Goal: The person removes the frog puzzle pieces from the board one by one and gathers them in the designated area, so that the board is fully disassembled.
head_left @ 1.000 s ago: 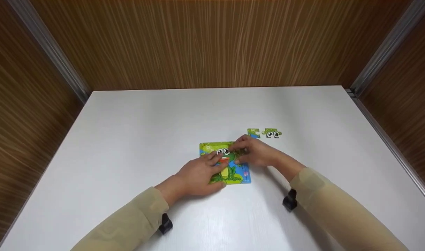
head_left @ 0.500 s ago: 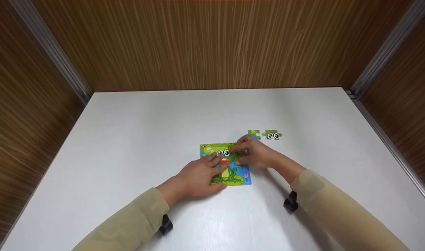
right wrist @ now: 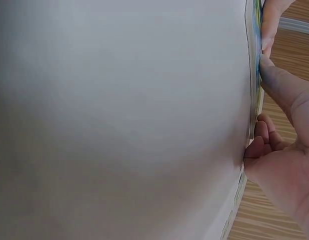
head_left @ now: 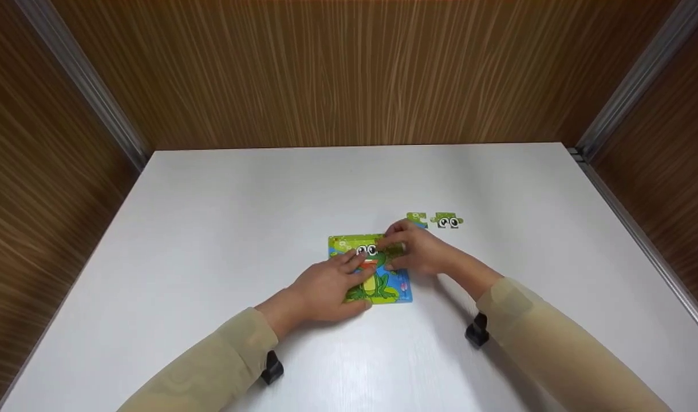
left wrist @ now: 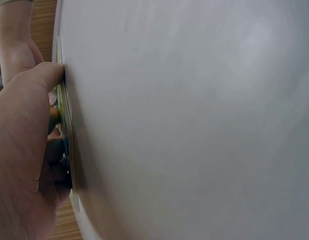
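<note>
A square frog jigsaw puzzle [head_left: 405,292] in a thin tray lies on the white table. My left hand [head_left: 326,289] rests flat over its left side, fingers straight across the frog's mouth and belly and thumb at the near edge. At the upper right part of the puzzle, my right hand [head_left: 420,249] holds a puzzle piece between thumb and index finger, and the other fingers curl by the tray's edge. Most of that piece is hidden. The right wrist view shows the right thumb [right wrist: 282,82] on the picture surface.
Just beyond the right hand lie two loose jigsaw pieces: a green-and-blue one [head_left: 417,218] partly covered by the hand, and one with frog eyes [head_left: 447,220]. Wood-grain panels [head_left: 349,74] enclose the white table [head_left: 240,206] at the back and sides.
Both hands stay in nearly the same place on the puzzle. The head view shifts only slightly, and the loose pieces have not moved on the table.
</note>
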`<state>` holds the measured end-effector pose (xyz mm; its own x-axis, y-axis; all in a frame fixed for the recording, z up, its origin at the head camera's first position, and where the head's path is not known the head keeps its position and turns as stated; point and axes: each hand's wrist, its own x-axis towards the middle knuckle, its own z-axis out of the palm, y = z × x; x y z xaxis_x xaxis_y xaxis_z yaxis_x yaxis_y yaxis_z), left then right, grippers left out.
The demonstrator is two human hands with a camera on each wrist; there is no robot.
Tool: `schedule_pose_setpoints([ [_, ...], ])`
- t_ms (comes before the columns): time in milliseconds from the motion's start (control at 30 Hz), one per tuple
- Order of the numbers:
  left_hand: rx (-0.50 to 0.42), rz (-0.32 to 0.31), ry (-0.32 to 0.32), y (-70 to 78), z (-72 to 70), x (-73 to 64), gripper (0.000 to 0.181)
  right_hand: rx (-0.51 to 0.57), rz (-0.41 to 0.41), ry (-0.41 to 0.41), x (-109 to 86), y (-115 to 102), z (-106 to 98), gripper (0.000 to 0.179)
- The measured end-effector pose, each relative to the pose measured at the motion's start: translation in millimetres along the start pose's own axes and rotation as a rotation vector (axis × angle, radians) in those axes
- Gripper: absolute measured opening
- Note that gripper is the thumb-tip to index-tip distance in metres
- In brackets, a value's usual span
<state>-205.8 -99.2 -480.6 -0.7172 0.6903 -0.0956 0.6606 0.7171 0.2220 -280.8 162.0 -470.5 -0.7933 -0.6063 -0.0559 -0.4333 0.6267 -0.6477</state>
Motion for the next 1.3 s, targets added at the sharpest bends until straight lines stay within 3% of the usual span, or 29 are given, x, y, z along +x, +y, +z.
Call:
schedule_pose_setpoints([
  [200,-0.001,-0.004,-0.007,0.3,-0.7,0.3,0.073,0.000,0.012,-0.026,0.9,-2.3,-2.8,0.039],
  [633,0.003,0.003,-0.004,-0.5,0.6,1.0,0.073,0.018,-0.048,-0.047,2.4,-7.2,3.0,0.021],
  [867,0.006,0.010,0.005,-1.8,1.8,0.7,0.073,0.000,-0.089,-0.036,-0.2,-3.9,0.9,0.045],
  [1067,0.004,0.008,0.004,-1.8,0.4,0.3,0.073,-0.028,-0.105,-0.095,0.2,-4.7,-9.6,0.052],
  [1300,0.006,0.007,-0.003,-0.9,-1.9,0.5,0.073,-0.107,-0.044,-0.177,3.5,-8.2,-18.6,0.064],
])
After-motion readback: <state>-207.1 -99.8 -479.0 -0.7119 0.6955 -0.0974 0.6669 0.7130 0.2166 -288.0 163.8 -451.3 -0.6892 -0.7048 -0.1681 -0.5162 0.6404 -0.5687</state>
